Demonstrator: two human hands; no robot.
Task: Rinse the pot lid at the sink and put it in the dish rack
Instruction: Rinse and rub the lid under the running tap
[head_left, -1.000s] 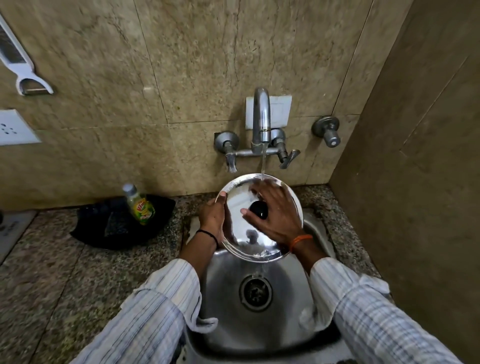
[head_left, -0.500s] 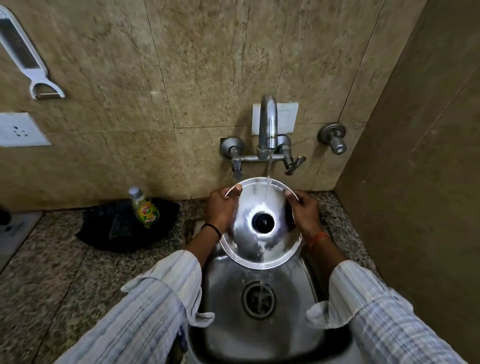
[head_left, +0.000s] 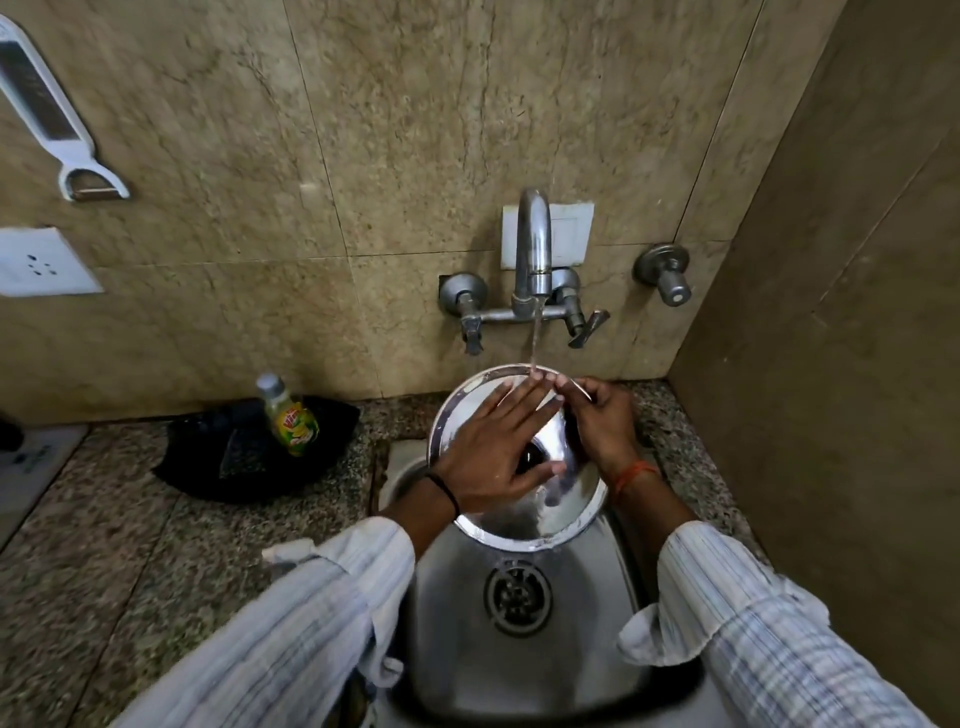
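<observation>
- Lid (head_left: 524, 519): one steel pot lid is held over the sink (head_left: 587, 623), tilted, far rim up under the tap stream, near rim low toward the drain (head_left: 517, 595). A dark knob shows at its centre, partly covered by fingers.
- Right hand (head_left: 602, 428): closed on the lid's right rim near the top; the lid is carried by this grip.
- Left hand (head_left: 493, 452): flat and spread across the lid face, fingers pointing up-right into the water, grasping nothing; judged to be rubbing the surface.
- Key relation: the lid lies directly under the left palm and just left of the right hand. It is round, so no long axis; only the tilt matters, sloping down toward the person. The right hand is the one with a hold, so any carry is judged to start from it.
- Tap (head_left: 532, 249): one spout, running, thin stream landing at the lid's top edge by the left fingertips. Two lever handles are seen on the mixer, plus one separate valve (head_left: 665, 275) further right on the wall.
- Counter, left of the sink: one detergent bottle (head_left: 288, 415) stands on one dark cloth or bag (head_left: 218, 457).
- Wall, far left: one white peeler (head_left: 52, 119) hangs above one socket plate (head_left: 41, 262).
- Dish rack: not in view, so its direction from the sink cannot be told.
- Progress, judged: rinse step in hand, placement not yet done.
- Risk, judged: wet rim with a one-hand grip could slip into the basin.
</observation>
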